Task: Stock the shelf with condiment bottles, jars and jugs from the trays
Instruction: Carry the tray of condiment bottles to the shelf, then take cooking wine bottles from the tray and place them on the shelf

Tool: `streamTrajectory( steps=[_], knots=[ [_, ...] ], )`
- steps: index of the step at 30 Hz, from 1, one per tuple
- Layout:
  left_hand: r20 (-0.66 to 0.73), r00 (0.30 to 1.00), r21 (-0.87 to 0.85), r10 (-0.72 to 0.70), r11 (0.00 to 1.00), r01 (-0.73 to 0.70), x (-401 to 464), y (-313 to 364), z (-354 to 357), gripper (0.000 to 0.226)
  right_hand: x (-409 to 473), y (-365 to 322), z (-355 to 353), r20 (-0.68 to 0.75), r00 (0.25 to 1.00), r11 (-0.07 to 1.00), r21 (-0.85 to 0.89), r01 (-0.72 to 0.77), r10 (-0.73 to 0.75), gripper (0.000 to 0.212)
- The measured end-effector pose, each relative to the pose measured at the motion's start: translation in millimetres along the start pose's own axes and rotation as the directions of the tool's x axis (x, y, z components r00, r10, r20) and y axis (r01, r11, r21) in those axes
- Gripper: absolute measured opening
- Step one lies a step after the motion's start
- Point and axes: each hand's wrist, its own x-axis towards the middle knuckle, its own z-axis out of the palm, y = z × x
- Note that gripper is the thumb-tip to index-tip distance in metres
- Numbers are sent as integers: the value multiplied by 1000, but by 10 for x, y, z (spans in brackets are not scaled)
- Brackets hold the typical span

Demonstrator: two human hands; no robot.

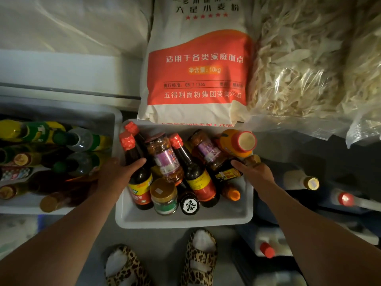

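Note:
A white tray sits on the floor in front of me, packed with condiments. In it lie dark soy sauce bottles with red caps, two chilli jars, a gold-lidded jar, a black-capped bottle and an orange bottle. My left hand grips the tray's left rim, thumb lying over the left soy bottle. My right hand grips the right rim, thumb inside against a dark bottle. The fingers of both hands are hidden outside the walls.
A second white tray of green and brown bottles lies at left. A flour sack and a bag of pale dried strips stand behind. Bottles and a jug lie in dark crates at right. My leopard-print slippers are below the tray.

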Motion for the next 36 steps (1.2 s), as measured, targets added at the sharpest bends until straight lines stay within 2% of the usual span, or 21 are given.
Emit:
streamTrajectory(
  steps=[3,6,12,14,16,17,20,21,24,27,29,32,35,36],
  knots=[
    [0,1000,-55,4,998,-4,-36,-10,21,46,21,50,32,15,1000,997,-75,15,-14,68],
    [6,1000,-14,27,1000,-26,-38,-46,8,49,-2,58,58,14,999,994,-104,40,-39,67],
    [-4,1000,14,-7,1000,8,-19,-65,-9,52,1,71,79,10,998,995,-82,56,-55,65],
    [-58,998,63,17,998,-13,-131,11,14,44,9,100,94,-1,999,998,-55,38,-38,66],
    [-144,979,111,143,986,-127,-345,172,61,21,-17,121,98,5,1000,1000,-30,8,-7,67],
    [-182,963,71,200,979,-190,-484,274,84,11,-41,128,94,-1,1000,1000,-13,-5,5,65],
    [-240,931,-52,276,954,-296,-776,453,121,18,-208,136,57,-77,997,1000,25,9,-7,53],
    [-246,931,-65,269,954,-293,-806,461,115,19,-284,132,45,-103,994,1000,17,25,-23,57],
    [-236,945,-75,227,965,-251,-849,453,66,18,-397,200,72,-156,986,997,-46,60,-66,90],
    [-194,947,-53,258,961,-273,-934,418,-26,20,-672,81,157,-228,971,995,-74,63,-78,92],
    [-219,946,-79,237,962,-260,-997,372,-120,22,-862,-10,262,-259,963,994,-99,50,-74,96],
    [-252,946,-121,204,963,-240,-1117,299,-317,26,-1076,-114,537,-190,977,992,-95,80,-97,94],
    [-270,956,-171,114,971,-165,-1164,106,-582,58,-1299,-253,919,-84,970,969,-116,217,-228,83],
    [-286,952,-190,108,967,-167,-1163,17,-688,59,-1381,-323,1055,-54,960,955,-134,265,-274,80]
  ],
)
